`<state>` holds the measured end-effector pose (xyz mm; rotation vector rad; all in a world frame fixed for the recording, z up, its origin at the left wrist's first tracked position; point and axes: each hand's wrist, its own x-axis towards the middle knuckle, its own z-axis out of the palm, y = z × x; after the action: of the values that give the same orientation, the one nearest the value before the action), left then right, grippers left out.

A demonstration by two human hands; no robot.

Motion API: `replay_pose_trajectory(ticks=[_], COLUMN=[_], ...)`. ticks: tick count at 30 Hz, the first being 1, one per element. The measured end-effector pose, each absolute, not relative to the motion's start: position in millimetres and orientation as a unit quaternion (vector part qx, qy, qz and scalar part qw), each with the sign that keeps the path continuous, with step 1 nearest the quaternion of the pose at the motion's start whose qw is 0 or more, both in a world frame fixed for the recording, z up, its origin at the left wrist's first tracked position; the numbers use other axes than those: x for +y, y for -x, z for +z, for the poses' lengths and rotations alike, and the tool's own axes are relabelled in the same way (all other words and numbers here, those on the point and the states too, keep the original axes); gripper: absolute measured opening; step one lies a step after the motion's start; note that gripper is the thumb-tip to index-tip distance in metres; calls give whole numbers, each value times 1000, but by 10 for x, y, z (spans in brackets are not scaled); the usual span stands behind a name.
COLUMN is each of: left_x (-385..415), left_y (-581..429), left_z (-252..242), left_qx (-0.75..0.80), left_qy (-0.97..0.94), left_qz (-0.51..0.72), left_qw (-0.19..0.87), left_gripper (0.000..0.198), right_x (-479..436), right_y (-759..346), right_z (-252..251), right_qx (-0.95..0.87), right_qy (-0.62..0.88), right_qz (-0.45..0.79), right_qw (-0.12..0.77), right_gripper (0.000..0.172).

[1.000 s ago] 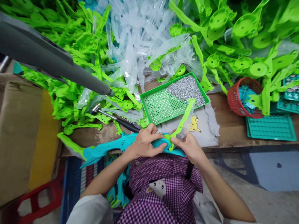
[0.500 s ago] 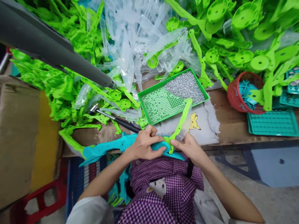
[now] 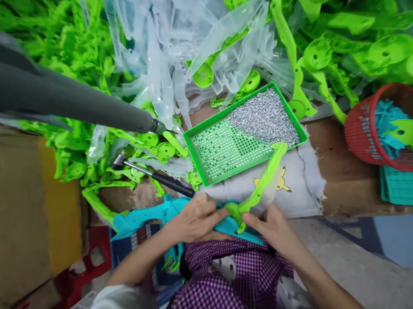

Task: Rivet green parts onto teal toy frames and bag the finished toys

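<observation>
Left hand (image 3: 200,221) has rolled its thumb off the top of the blue plastic piece (image 3: 147,214), fingers gripping its end near the desk (image 3: 345,181) edge; right hand (image 3: 272,226) still pinches the green arm (image 3: 265,176), so they look steadied together, green tray (image 3: 213,150) beyond.

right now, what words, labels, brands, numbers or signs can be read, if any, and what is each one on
No text can be read.
White sheet by the sleeve: dark marks, too small and blurred to read.
Cloth: a yellow cartoon figure, no words I can make out.
Blue part and green arm in the hands: no lettering I can make out.
</observation>
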<state>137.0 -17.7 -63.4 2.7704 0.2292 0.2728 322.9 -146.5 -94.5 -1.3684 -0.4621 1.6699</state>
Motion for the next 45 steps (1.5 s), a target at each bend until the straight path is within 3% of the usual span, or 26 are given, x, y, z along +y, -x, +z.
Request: replay_pose_trajectory(ticks=[7, 13, 29, 35, 41, 45], left_x=[-194, -167, -221, -196, -178, -149], left_y=[-1330, -1380, -1366, -1394, -1379, -1401], left_z=[-591, -538, -627, -579, -608, -596], left_qx=[28, 21, 66, 74, 41, 22], left_qy=[-985, -989, -981, -975, -975, -974], left_qz=[156, 144, 178, 171, 177, 201], left_qw=[70, 22, 48, 125, 125, 105], left_gripper=[24, 33, 46, 41, 37, 39], right_x=[-1559, -1481, -1436, -1304, -1388, -1360], right_y=[-3170, -3250, -3259, -3390, -3332, -3348], right_z=[-849, -866, -852, -859, -908, -965], right_qx=[-194, -227, -228, -285, -274, -290], right_qy=[670, 648, 669, 642, 622, 660], right_qz=[615, 642, 622, 642, 640, 615], right_qw=[369, 342, 337, 306, 358, 321], right_gripper=[44, 41, 44, 38, 33, 41])
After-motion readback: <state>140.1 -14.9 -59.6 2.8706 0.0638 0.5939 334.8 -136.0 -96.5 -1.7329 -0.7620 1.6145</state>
